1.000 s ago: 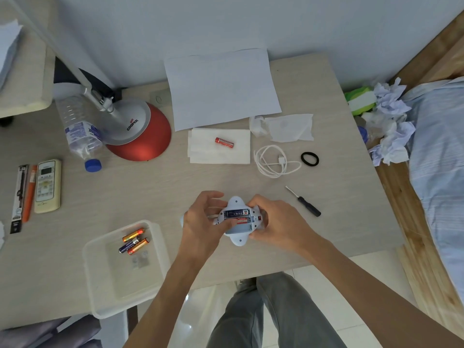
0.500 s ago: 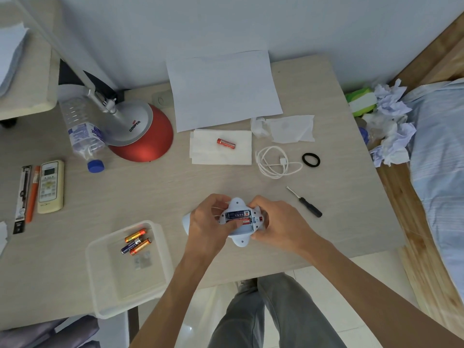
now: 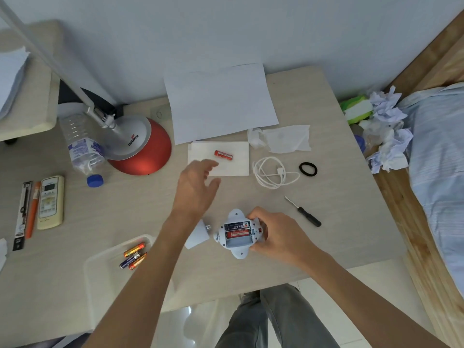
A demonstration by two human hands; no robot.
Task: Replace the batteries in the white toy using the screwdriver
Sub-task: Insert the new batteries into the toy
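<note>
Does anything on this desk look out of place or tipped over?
The bottle lies on its side beside the lamp, cap on. The toy has its battery bay open, one slot empty.

The table is matt, pale wood-grain laminate. At lower centre, the white toy is smooth plastic with a slight sheen. Right of it, the screwdriver has a bright metal shaft and a black plastic handle. At left, the lamp base is glossy red under a brushed silver top, beside a clear plastic bottle. The paper sheet is matt, and the bedsheet at right is striped cloth.
</note>
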